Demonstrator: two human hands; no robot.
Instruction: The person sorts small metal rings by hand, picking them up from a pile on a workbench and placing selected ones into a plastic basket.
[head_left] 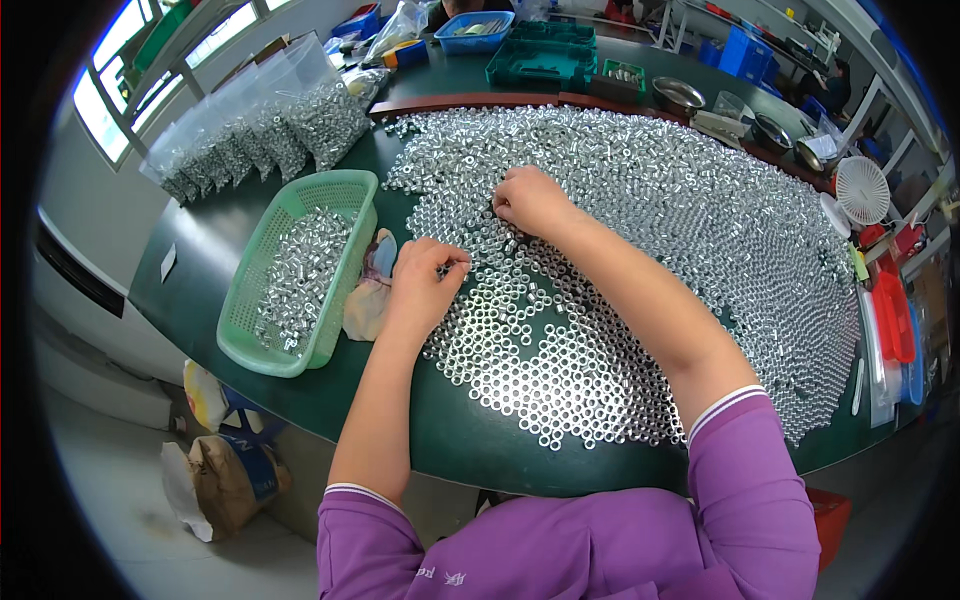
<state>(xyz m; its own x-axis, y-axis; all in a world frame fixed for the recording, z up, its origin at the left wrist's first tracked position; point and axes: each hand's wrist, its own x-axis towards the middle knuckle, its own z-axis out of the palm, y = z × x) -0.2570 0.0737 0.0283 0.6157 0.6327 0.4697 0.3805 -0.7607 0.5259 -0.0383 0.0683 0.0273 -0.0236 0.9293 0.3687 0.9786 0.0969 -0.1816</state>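
A broad layer of small shiny metal sleeves (640, 200) covers much of the green table; the nearer ones stand on end, their round holes facing up. At the left edge of this layer is my left hand (425, 280), its thumb and fingers pinched together; what they hold, if anything, is too small to make out. Farther forward, my right hand (530, 201) reaches into the sleeves with curled fingers, and its fingertips are hidden. Left of my left hand, a light green plastic basket (228, 310) holds a loose heap of the same sleeves.
Clear plastic bags (270, 115) filled with metal parts stand in a row at the far left. A crumpled cloth (368, 305) lies beside the basket. Wooden strips (470, 103) border the layer's far side. A small white fan (861, 190) and a red tray (892, 317) are at the right.
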